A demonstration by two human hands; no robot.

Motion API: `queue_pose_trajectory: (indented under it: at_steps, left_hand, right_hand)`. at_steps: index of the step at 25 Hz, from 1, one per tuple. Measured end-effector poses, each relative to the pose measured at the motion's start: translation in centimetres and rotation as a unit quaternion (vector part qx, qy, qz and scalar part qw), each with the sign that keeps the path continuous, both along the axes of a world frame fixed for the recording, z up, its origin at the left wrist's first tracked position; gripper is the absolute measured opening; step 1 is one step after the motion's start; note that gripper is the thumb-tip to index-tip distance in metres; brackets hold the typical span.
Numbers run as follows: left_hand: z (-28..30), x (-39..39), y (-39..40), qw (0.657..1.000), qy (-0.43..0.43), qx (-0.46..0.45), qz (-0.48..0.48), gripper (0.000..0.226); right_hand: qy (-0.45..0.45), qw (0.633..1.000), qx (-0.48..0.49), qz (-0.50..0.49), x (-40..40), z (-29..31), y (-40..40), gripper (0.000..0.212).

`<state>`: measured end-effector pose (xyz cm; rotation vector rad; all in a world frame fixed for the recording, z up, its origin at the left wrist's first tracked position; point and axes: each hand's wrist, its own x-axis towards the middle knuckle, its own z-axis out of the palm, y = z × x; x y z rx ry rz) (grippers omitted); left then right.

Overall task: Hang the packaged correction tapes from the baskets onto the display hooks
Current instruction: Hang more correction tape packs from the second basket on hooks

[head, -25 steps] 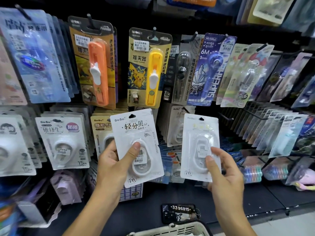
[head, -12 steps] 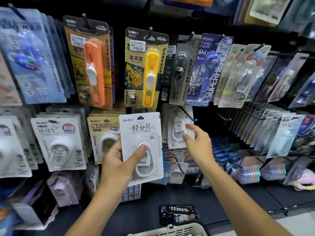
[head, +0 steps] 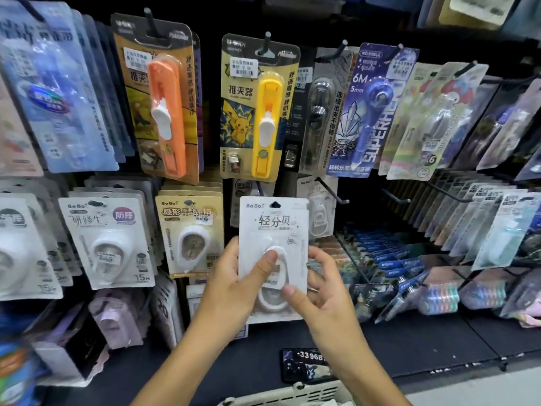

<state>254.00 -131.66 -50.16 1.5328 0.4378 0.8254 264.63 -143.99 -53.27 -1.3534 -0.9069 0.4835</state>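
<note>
a white carded blister pack of correction tape (head: 273, 244) is held upright in front of the display, just below the yellow clip dispenser pack (head: 259, 112). the left hand (head: 234, 276) is clamped on it, thumb pressed to the bubble; the right hand (head: 317, 291) pinches its lower right edge. it is probably steadied so its hang hole can meet the black hook (head: 332, 193) up and to its right. a white basket rim (head: 295, 394) shows far below.

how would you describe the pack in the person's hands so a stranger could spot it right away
Start at the yellow clip dispenser pack with the cartoon character on the upper row of hooks. Directly below it, the left hand and right hand hold a white correction tape pack. Unlike the hanging packs beside it, it sits on no hook and is all white, not tan like the left neighbour.
</note>
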Motion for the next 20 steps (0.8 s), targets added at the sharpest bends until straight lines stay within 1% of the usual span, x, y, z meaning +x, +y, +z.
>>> queue_pose_trajectory:
  at_steps: [1, 2, 3, 4, 5, 6, 8, 11, 12, 15, 18, 20]
  left_hand:
    - [0.1, -0.2, 0.0, 0.996, 0.024, 0.073, 0.052, 0.027]
    - [0.2, -0.6, 0.2, 0.978, 0.053, 0.163, 0.121, 0.023]
    - [0.4, -1.1, 0.6, 0.945, 0.084, 0.254, 0.190, 0.023]
    - [0.6, -1.4, 1.2, 0.907, 0.119, 0.327, 0.239, 0.028]
    - [0.7, -1.6, 1.8, 0.876, 0.161, 0.370, 0.265, 0.036]
    - [0.7, -1.8, 2.4, 0.854, 0.207, 0.390, 0.274, 0.045]
    - [0.7, -2.1, 3.0, 0.832, 0.275, 0.399, 0.271, 0.061]
    - [0.4, -2.5, 3.5, 0.807, 0.305, 0.436, 0.255, 0.071]
    - [0.3, -2.6, 3.7, 0.805, 0.312, 0.439, 0.248, 0.073]
    - [-0.1, -2.6, 4.2, 0.812, 0.338, 0.423, 0.218, 0.079]
    - [-0.7, -2.8, 4.7, 0.810, 0.349, 0.429, 0.197, 0.083]
    - [-1.0, -3.1, 4.9, 0.813, 0.340, 0.434, 0.185, 0.083]
  right_hand:
    - [0.010, 0.999, 0.025, -0.026, 0.0, 0.5, -0.5, 0.057]
    - [0.021, 0.997, 0.045, -0.062, 0.4, 1.0, -1.2, 0.057]
    - [0.028, 0.993, 0.059, -0.101, 0.9, 1.5, -2.0, 0.056]
    - [0.031, 0.988, 0.061, -0.135, 1.5, 1.9, -2.9, 0.053]
    - [0.025, 0.985, 0.049, -0.163, 2.1, 1.9, -3.6, 0.050]
    - [0.008, 0.983, 0.026, -0.183, 2.7, 1.6, -4.2, 0.046]
    - [-0.013, 0.976, -0.005, -0.217, 3.2, 0.8, -4.7, 0.038]
    - [-0.002, 0.959, 0.005, -0.285, 3.1, 0.3, -4.5, 0.032]
    - [-0.011, 0.957, -0.009, -0.291, 3.3, 0.5, -4.2, 0.033]
    - [-0.045, 0.962, -0.087, -0.256, 5.2, 1.4, -1.9, 0.041]
    - [-0.086, 0.953, -0.143, -0.253, 8.6, 2.5, 2.0, 0.050]
    - [-0.109, 0.945, -0.172, -0.257, 10.3, 2.9, 4.6, 0.052]
